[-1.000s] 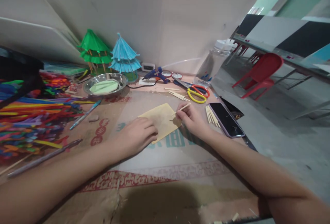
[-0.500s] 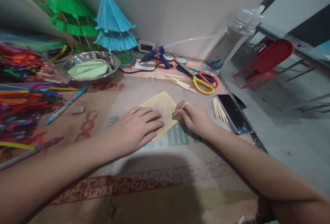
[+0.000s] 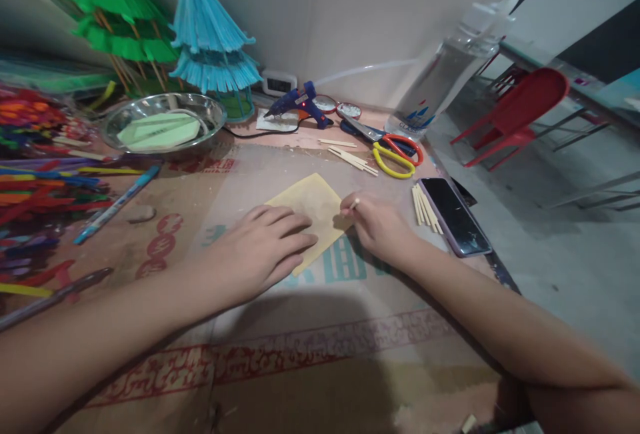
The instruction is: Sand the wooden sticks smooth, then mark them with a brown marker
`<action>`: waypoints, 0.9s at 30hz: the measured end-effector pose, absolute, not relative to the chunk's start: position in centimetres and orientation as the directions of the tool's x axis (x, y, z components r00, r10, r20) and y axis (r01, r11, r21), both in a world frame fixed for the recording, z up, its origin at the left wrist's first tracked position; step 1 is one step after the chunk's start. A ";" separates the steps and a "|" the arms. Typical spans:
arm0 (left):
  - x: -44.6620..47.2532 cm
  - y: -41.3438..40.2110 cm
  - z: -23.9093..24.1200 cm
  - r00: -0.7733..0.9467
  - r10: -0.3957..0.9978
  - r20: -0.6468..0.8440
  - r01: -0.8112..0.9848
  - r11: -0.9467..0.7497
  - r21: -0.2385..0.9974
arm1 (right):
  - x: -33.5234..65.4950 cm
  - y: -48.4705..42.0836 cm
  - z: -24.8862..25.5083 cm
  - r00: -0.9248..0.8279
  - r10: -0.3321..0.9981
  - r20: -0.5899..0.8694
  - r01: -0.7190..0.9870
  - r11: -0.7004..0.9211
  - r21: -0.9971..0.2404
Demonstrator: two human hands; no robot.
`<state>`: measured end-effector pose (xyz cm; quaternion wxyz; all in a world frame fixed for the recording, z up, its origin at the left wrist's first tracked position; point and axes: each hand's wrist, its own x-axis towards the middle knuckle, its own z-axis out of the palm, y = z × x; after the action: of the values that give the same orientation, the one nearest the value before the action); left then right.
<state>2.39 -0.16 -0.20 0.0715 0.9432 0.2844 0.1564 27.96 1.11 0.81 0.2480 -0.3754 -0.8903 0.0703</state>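
Note:
My left hand lies flat with fingers stretched out on a yellow square sheet, pressing it onto the cardboard-covered table. My right hand is closed in a pinch on a thin wooden stick, its tip touching the right edge of the sheet.
Behind the sheet lie loose sticks, yellow and orange scissors and a blue glue gun. More sticks and a phone sit at the right edge. A steel dish, paper pagodas, a pen and coloured strips are on the left; a bottle stands at back right.
The camera has dropped and moved closer. My left hand's fingers spread flat on the sheet. My right hand turned the stick more upright against the sheet's edge.

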 end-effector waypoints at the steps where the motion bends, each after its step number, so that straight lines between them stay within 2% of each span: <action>1: 2.4 -0.2 -0.2 0.791 0.556 0.257 0.512 -0.830 0.220 | 27.9 1.1 0.8 -0.617 0.683 0.391 0.605 0.730 -0.320; 3: 2.4 -0.2 -0.2 0.791 0.552 0.263 0.511 -0.833 0.212 | 27.9 1.1 0.9 -0.657 0.639 0.400 0.553 0.769 -0.320; 6: 2.4 -0.2 -0.2 0.792 0.553 0.259 0.514 -0.833 0.207 | 27.9 1.2 1.0 -0.613 0.666 0.425 0.615 0.740 -0.271; 10: 2.4 -0.2 -0.3 0.792 0.553 0.256 0.513 -0.832 0.210 | 28.1 1.2 0.8 -0.660 0.623 0.421 0.547 0.782 -0.299; 14: 2.4 -0.2 -0.2 0.791 0.560 0.247 0.515 -0.827 0.224 | 28.2 1.2 0.7 -0.620 0.645 0.447 0.606 0.756 -0.249; 17: 2.4 -0.2 -0.1 0.789 0.564 0.243 0.517 -0.824 0.232 | 28.3 1.2 0.7 -0.660 0.616 0.430 0.558 0.785 -0.268; 20: 2.4 -0.3 0.0 0.789 0.566 0.238 0.519 -0.822 0.233 | 28.3 1.3 0.7 -0.617 0.657 0.433 0.623 0.744 -0.240; 24: 2.4 -0.3 0.1 0.794 0.562 0.231 0.518 -0.825 0.225 | 28.3 1.2 0.7 -0.662 0.637 0.396 0.581 0.769 -0.267; 27: 2.4 -0.4 0.2 0.793 0.566 0.225 0.523 -0.822 0.225 | 28.4 1.2 0.7 -0.621 0.665 0.415 0.634 0.737 -0.233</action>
<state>2.41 -0.36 0.16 0.0755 0.9438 0.2886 0.1423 28.40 1.24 0.69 0.2433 -0.3611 -0.8997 0.0319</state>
